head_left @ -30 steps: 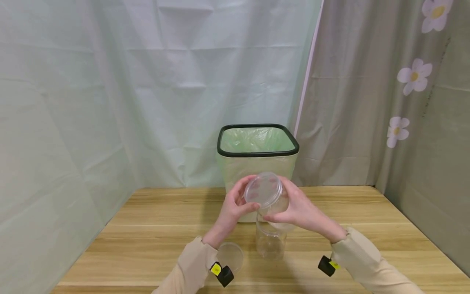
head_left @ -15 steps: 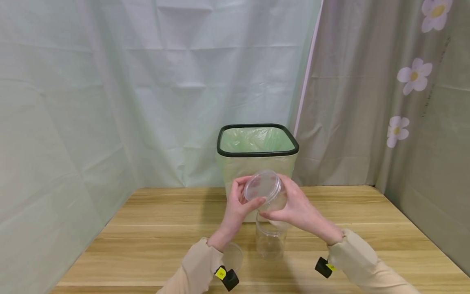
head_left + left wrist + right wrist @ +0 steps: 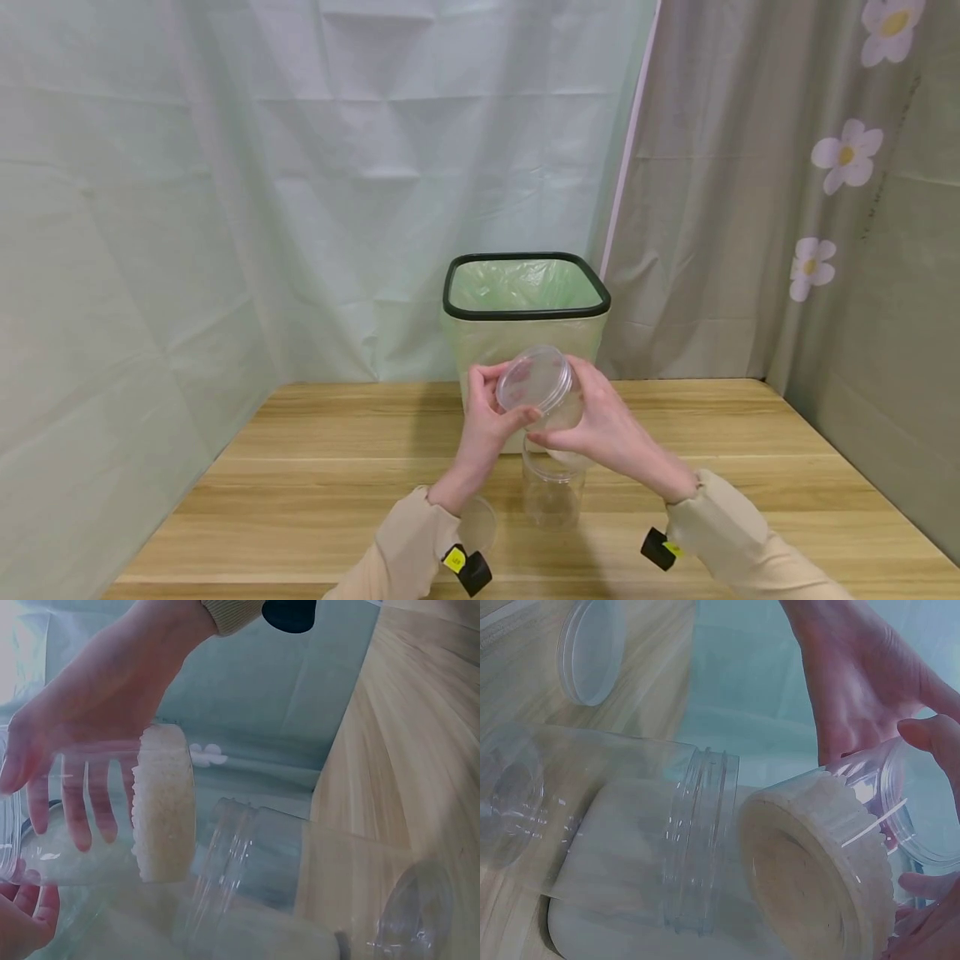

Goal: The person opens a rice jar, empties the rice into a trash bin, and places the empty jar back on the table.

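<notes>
A clear plastic jar (image 3: 564,410), tilted toward me, is held in the air over the table. White rice-like grains (image 3: 161,814) form a layer at its bottom. My right hand (image 3: 606,429) grips the jar's body from the right. My left hand (image 3: 480,429) holds the clear lid (image 3: 531,379) by its edge, thumb on the near side and fingers on the far side; the lid sits on the jar's mouth. Just below stands a second clear jar (image 3: 552,500), upright, lidless and with nothing seen inside. A loose lid (image 3: 594,656) lies on the table to its left.
A pale bin (image 3: 472,346) with a black rim and a thin plastic liner stands behind my hands. The wooden table (image 3: 337,483) meets a pale curtain (image 3: 360,208) at the back and a flowered curtain (image 3: 750,208) on the right.
My left hand has turned and shifted a little to the right, its thumb moving along the lid's edge. The held jar has risen slightly; the standing jar has stayed put.
</notes>
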Tool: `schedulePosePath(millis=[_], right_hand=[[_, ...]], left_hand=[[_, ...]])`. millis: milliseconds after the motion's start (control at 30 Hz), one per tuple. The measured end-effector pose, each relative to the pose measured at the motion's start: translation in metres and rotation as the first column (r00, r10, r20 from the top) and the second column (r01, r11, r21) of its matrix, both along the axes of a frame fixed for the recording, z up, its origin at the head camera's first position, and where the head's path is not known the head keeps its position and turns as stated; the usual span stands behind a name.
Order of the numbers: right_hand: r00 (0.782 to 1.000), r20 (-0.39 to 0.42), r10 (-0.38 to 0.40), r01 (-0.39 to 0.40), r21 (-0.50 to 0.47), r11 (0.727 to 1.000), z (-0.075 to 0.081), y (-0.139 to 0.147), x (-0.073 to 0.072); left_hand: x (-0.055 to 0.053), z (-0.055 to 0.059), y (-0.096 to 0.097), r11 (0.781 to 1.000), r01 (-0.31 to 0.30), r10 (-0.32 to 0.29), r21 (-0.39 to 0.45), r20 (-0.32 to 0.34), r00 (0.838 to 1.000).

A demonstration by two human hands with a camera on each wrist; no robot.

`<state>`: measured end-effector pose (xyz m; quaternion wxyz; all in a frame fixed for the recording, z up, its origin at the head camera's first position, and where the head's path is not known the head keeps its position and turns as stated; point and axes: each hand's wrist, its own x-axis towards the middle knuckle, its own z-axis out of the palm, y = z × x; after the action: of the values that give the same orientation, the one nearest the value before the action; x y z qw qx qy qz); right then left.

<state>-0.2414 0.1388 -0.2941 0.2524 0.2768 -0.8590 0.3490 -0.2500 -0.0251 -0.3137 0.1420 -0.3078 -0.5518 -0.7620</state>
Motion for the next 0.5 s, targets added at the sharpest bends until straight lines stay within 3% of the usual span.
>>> schedulePosePath(millis=[300, 500], right_hand=[[1.0, -0.001, 0.006, -0.006, -0.015, 1.0, 0.0001, -0.0047, 0.0005], [1.0, -0.003, 0.016, -0.016, -0.022, 1.0, 0.0016, -0.0042, 0.0]], left_hand=[[-0.0009, -0.0003, 0.0008, 0.999, -0.039, 0.039, 0.004, 0.017, 0.999], [-0.0009, -0.0015, 0.001, 1.0, -0.019, 0.02, 0.006, -0.01, 1.0]])
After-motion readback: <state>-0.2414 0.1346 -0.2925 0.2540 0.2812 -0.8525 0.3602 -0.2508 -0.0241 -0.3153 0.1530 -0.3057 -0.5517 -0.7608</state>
